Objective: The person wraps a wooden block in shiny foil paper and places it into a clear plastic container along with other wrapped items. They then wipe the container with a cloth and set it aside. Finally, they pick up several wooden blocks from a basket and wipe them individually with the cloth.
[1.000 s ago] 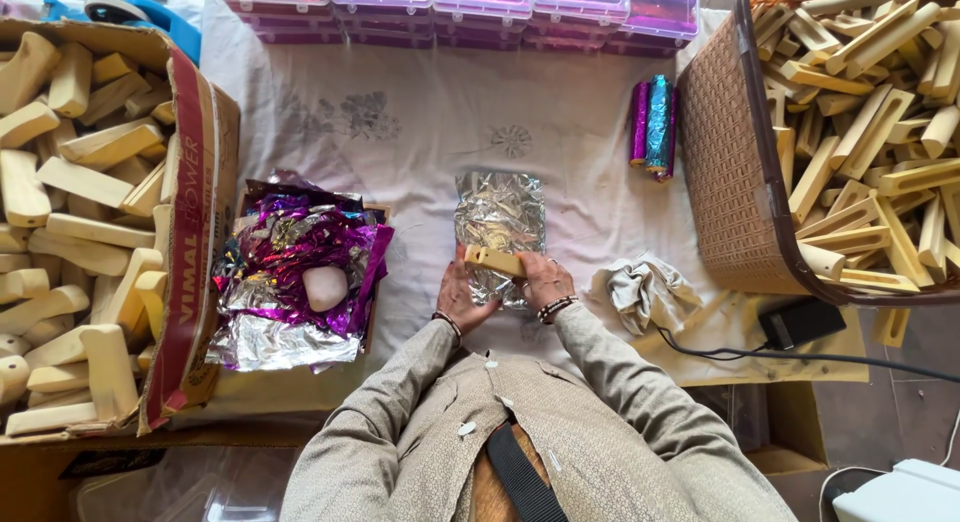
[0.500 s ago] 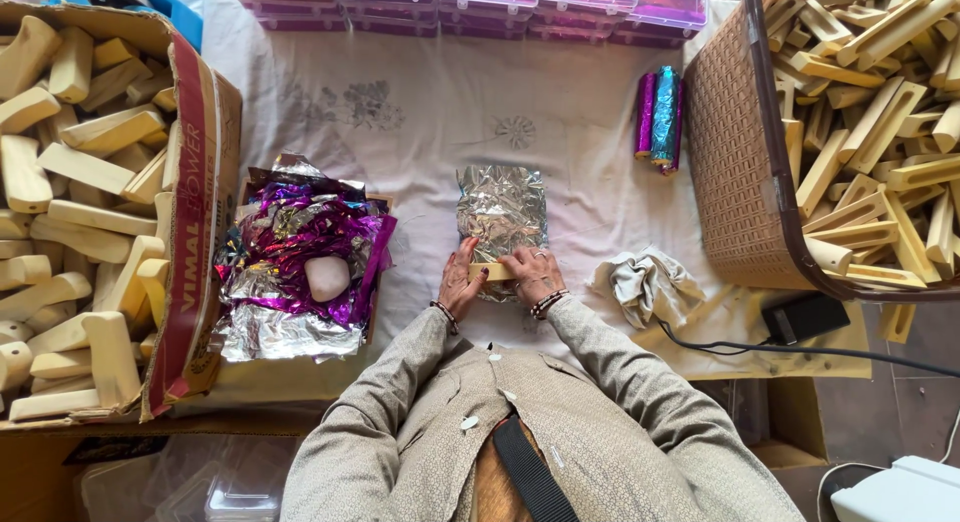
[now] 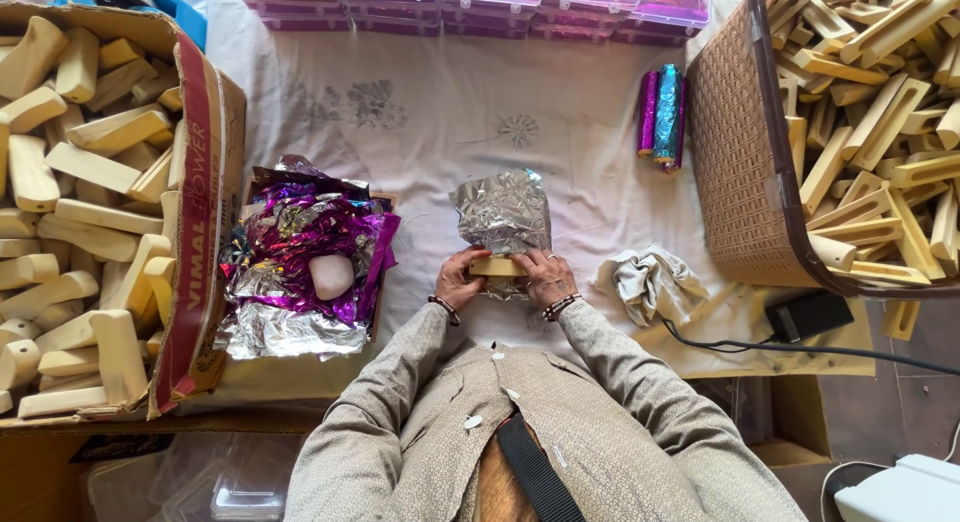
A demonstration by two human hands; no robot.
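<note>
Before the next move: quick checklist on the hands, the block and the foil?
1. Both hands on the wooden block: ok. Left hand and right hand hold its two ends.
2. Block lies on the silver foil sheet: ok, at the sheet's near edge.
3. Foil flat: not ok, it is crinkled.
4. Foil wrapped round the block: not ok, the block's top is bare.
5. Spare foil at hand: ok. A tray of purple and silver foil sits to the left, foil rolls at the far right.
6. Underside of the block: cannot tell, hidden.
</note>
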